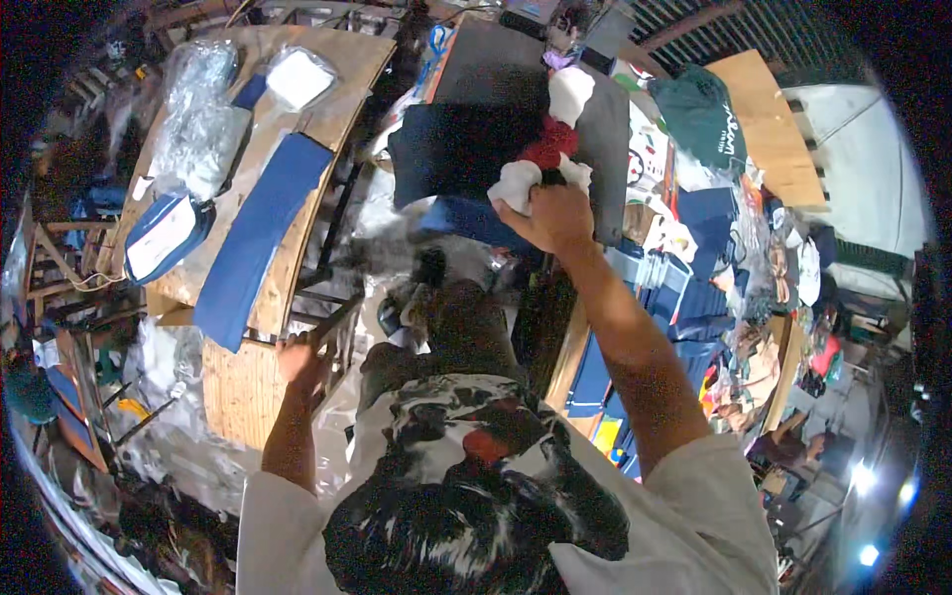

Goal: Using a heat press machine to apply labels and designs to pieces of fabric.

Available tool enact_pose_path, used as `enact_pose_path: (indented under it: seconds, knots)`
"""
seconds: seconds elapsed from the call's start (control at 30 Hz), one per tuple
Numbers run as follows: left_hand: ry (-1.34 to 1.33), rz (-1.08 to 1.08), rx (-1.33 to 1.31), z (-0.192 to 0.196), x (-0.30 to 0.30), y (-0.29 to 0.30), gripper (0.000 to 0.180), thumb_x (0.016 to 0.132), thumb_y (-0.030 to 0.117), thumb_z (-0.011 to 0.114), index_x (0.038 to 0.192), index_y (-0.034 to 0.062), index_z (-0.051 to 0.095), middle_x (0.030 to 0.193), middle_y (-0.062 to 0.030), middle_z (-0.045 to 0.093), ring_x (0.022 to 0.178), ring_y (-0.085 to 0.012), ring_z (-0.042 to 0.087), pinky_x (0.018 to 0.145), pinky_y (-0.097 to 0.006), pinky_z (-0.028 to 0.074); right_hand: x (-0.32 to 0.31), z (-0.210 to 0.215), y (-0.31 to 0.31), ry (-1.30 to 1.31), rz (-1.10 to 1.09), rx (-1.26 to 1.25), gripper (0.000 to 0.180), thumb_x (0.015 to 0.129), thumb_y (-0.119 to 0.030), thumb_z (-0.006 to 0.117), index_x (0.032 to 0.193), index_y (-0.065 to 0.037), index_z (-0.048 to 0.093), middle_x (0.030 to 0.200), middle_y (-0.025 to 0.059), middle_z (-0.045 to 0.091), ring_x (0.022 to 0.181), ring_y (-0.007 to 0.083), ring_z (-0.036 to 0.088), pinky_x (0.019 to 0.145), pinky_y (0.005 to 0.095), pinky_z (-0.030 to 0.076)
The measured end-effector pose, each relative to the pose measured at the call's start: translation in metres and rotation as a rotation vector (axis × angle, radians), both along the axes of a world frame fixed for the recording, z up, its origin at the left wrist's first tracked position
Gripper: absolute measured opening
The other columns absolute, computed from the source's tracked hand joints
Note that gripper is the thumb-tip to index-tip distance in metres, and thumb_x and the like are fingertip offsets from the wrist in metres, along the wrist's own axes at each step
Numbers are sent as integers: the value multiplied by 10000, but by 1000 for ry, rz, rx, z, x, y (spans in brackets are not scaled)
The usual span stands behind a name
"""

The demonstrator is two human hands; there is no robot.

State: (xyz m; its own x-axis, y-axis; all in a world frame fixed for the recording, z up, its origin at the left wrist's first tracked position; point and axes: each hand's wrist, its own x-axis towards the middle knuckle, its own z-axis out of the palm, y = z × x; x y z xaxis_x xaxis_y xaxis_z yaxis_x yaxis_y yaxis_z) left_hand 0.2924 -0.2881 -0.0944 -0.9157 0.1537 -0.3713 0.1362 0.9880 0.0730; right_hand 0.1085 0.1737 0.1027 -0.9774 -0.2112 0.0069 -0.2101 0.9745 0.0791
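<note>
Head view. We see the right hand (pixel 560 216) closed around the lower, near end of a red-and-white bundle (pixel 548 147), which lies along the right part of a black cloth (pixel 451 149) on the dark table (pixel 607 124). For good handling, we judge that the grip should be firm but low, with pressure spread evenly through the bundle rather than dug in at the near end. Any stroke is best made slowly and in line with the cloth's edge, so that the layer beneath does not ruck up. A free palm laid on the far left corner of the black cloth would steady it; the left hand (pixel 299 359) is well apart from it, beside the near edge of the wooden table (pixel 342 71), close to a long navy panel (pixel 260 243). Whether its fingers grasp that edge or merely rest there we cannot tell.

We note the bundle's form: a deep red middle between white, rounded, padded-looking ends, the near one parted into two lobes about the fingers. Its exact nature is not discernible. The black cloth appears smooth and matt, its detail lost in shadow; a blue cloth (pixel 466 220) shows along its near edge.
</note>
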Motion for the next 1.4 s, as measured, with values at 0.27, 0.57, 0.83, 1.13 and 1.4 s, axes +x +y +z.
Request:
enact_pose_path:
  seconds: [0.27,0.57,0.83,1.13,1.4]
  knots:
    - [4,-97,-82,-24,-1,-8,594,837,623,578,1200,160,665,867,-120,723,927,-301,673,948,-511,430,4,4,-3,-49,-71,5,741,835,-725,506,673,-30,705,634,167,669,598,326,671,629,443,539]
    - [201,-87,-14,-57,4,-16,493,804,561,627,1070,155,709,727,-88,697,883,-258,683,912,-482,439,3,12,-9,-56,-106,57,732,812,-730,534,722,-27,719,684,180,684,646,330,688,631,441,554]
    - [186,-111,-39,-43,4,-5,370,828,499,632,1011,189,718,752,-99,693,860,-280,670,864,-469,441,7,5,-2,-34,-102,10,715,816,-715,546,690,-26,691,620,168,654,597,337,666,601,444,544]
    - [41,-20,-56,-26,1,-1,580,856,574,574,1154,83,654,923,-149,724,996,-305,661,1027,-557,374,5,11,-7,-9,-61,-22,713,819,-698,542,652,-24,704,614,179,658,571,330,662,613,437,541]
    - [137,-53,-97,-41,7,-4,533,888,592,528,1133,148,691,662,-105,668,794,-286,680,1020,-578,392,5,7,-3,18,-69,-51,682,799,-687,570,635,-38,699,591,166,652,563,332,660,615,440,539]
